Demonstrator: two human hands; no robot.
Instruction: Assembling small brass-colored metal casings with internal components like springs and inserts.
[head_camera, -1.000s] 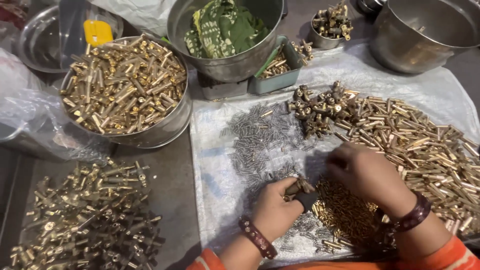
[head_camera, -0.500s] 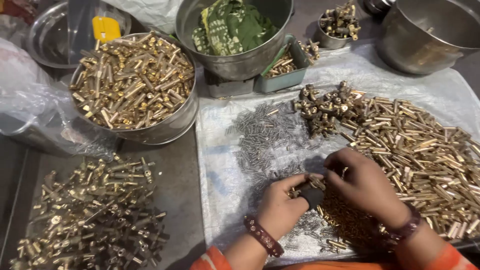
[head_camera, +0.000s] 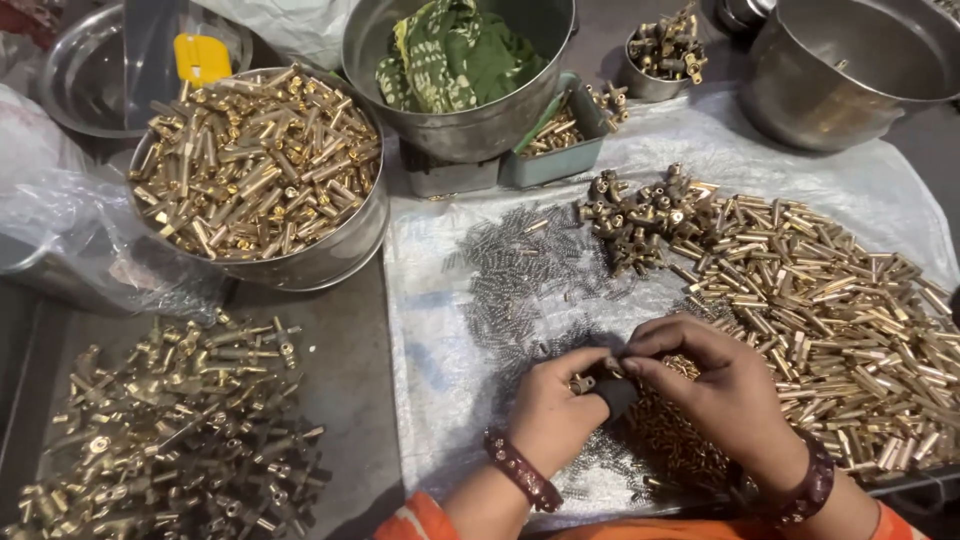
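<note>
1. Near the bottom middle of the head view, the left hand (head_camera: 552, 408) and the right hand (head_camera: 722, 390) meet fingertip to fingertip over a clear plastic sheet (head_camera: 440, 300) spread on the dark bench (head_camera: 340, 360).
2. Left hand: fingers pinched shut on a small brass fitting (head_camera: 582, 383), with a black cover on one fingertip (its kind is hard to tell).
3. Right hand: fingers curled together, their tips touching the same small brass fitting; what else they grip is too small to tell.
4. Each wrist wears a dark red bangle (head_camera: 520, 470), and orange sleeves show at the lower edge.
5. Just above the hands lies a scatter of small grey steel springs (head_camera: 520, 270) on the sheet.
6. Right of the hands spreads a wide heap of brass tubes (head_camera: 840, 300), and at its upper left end sits a cluster of darker brass knobbed parts (head_camera: 640, 215).
7. Under the right hand lies a patch of tiny brass pieces (head_camera: 680, 440).
8. At upper left a round steel bowl (head_camera: 330, 255) is heaped with brass tubes.
9. On the bare bench at lower left lies a pile of assembled brass fittings (head_camera: 160, 420).
10. Further back stand a steel pot holding green cloth (head_camera: 450, 60), a small grey tray (head_camera: 560, 150), a little steel cup of brass parts (head_camera: 665, 50) and an empty steel pot (head_camera: 850, 70).
</note>
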